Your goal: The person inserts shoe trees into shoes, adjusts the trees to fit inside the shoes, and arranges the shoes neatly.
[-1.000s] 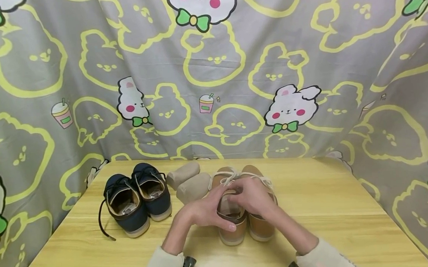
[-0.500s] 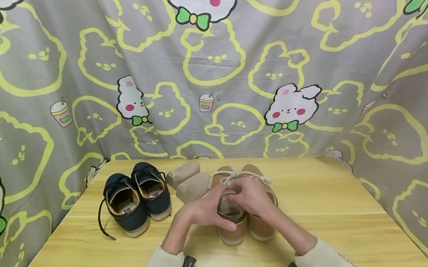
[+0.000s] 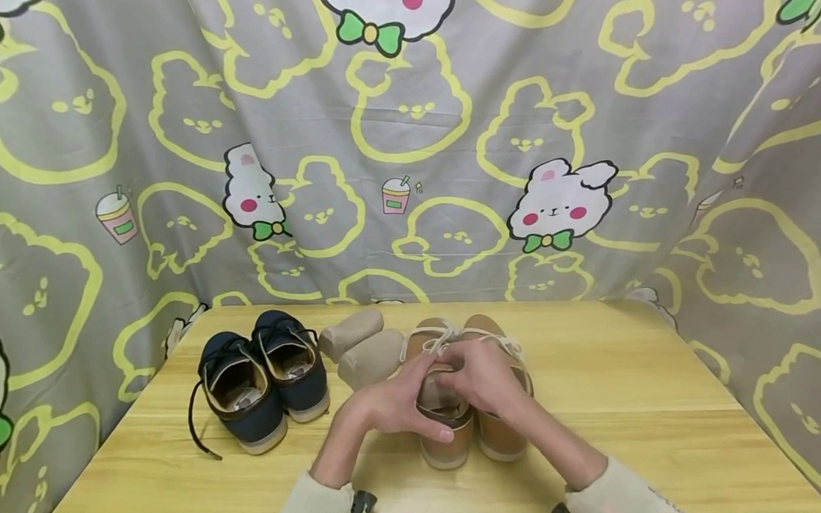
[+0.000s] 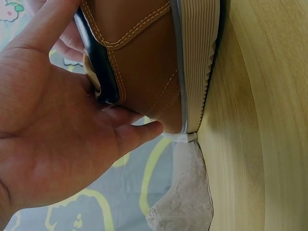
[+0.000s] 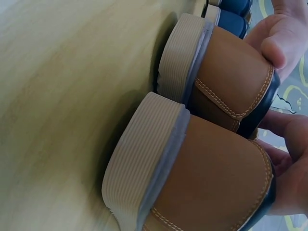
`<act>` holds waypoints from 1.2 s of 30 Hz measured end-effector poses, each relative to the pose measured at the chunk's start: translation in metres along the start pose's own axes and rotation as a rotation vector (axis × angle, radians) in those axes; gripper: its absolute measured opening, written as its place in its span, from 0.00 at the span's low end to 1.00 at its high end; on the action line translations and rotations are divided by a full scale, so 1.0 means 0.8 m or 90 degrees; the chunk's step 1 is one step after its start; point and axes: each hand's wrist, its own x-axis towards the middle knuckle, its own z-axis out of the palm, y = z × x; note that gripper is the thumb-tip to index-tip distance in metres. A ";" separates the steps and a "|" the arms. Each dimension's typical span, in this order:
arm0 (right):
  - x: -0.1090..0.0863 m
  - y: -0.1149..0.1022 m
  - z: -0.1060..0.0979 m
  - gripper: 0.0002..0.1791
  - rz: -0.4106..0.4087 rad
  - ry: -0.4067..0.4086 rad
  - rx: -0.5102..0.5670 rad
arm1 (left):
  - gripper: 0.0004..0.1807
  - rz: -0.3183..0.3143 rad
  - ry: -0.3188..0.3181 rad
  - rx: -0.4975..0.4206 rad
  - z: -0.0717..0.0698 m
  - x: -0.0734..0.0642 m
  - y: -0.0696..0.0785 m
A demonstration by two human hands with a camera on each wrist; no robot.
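Two brown lace-up shoes stand side by side on the wooden table in the head view. My left hand [image 3: 399, 404] grips the left brown shoe [image 3: 445, 451] across its opening, the thumb along the heel collar. At the same shoe's tongue is my right hand [image 3: 486, 374], fingers curled over the edge and thumb inside the opening; it seems to pinch the tongue, though the fingertips are partly hidden. White laces cross the front. The right brown shoe [image 3: 502, 441] sits partly under my right hand and forearm. Its heel [image 5: 216, 178] is nearest in the right wrist view.
A pair of navy shoes [image 3: 261, 426] stands at the left, one lace trailing on the table [image 3: 645, 439]. Two beige rounded stuffing pieces [image 3: 371, 360] lie between the pairs, behind my left hand. A patterned curtain [image 3: 315, 120] hangs around the table's back and sides.
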 end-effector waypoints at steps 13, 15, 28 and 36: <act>-0.002 0.004 0.009 0.06 -0.023 0.032 -0.011 | 0.65 -0.008 0.001 0.000 0.001 0.002 -0.001; -0.001 0.004 0.008 0.07 -0.017 0.030 -0.008 | 0.65 -0.011 0.002 0.001 0.001 0.003 -0.001; -0.001 0.002 0.010 0.08 0.007 0.029 0.001 | 0.65 -0.016 -0.007 -0.006 0.001 0.000 -0.001; -0.001 0.002 0.012 0.06 -0.002 0.039 -0.005 | 0.66 -0.017 -0.006 -0.010 0.000 0.000 0.000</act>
